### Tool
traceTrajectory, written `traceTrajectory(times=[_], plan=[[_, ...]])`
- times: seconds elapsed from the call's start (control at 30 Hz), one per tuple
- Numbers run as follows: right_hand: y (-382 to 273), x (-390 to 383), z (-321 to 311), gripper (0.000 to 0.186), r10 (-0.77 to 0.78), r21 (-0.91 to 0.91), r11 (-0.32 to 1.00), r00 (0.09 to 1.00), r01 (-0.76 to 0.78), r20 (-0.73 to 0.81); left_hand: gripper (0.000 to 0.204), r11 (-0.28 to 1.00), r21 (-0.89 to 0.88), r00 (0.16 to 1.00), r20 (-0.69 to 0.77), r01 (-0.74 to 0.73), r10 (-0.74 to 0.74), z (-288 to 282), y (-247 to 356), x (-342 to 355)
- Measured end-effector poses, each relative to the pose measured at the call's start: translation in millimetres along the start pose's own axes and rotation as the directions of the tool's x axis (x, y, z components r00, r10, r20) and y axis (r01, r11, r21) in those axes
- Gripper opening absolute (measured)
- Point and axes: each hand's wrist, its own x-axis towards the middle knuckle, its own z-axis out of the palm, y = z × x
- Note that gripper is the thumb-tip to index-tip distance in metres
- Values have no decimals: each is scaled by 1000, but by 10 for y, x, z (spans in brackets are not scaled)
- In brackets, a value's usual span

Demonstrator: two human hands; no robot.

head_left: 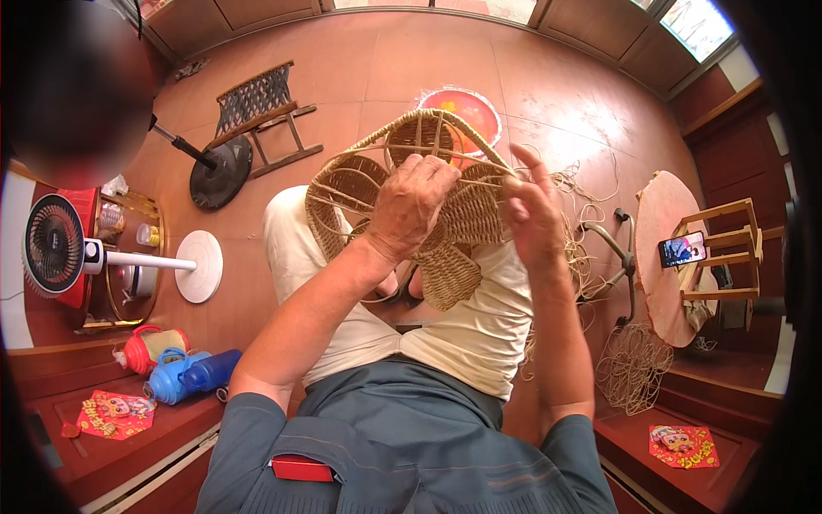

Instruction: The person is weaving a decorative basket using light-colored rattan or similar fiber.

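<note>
A woven straw-rope piece (454,278) with petal-shaped panels and a braided rim rests over my lap. Thin cords cross the gaps in its frame. At its middle my left hand (413,206) is closed, fingertips pinched on the cords near the top. My right hand (535,210) is at the right rim with its index finger raised and the other fingers curled in. A strand of straw cord (488,182) runs between the two hands and seems to end in the right hand's curled fingers. That grip is partly hidden.
Loose cord (582,193) trails on the floor at right, with a coil (634,368) nearer me. Beyond the weave sits a red basin (479,111). A folding stool (265,111), a white fan (137,257) and flasks (180,377) are left; a round table (664,214) holding a phone (683,249) is right.
</note>
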Motion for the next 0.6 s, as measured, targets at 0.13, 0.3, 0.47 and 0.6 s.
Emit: traceTrajectory(times=[0.13, 0.3, 0.47, 0.6], plan=[[-338, -112, -1038, 66, -103, -72, 993, 970, 90, -220, 17, 1000, -19, 998, 65, 8, -7, 48, -33, 62], [-944, -876, -2736, 55, -146, -63, 988, 721, 140, -678, 15, 999, -3, 993, 109, 48, -47, 17, -31, 102], [-1157, -2579, -5053, 15, -148, -134, 989, 385, 64, -911, 18, 1000, -19, 999, -32, -8, 7, 102, 41, 161], [-756, -3273, -5616, 19, -69, -69, 998, 171, 5, -983, 21, 1000, -4, 1000, -20, -8, 8, 130, 46, 150]])
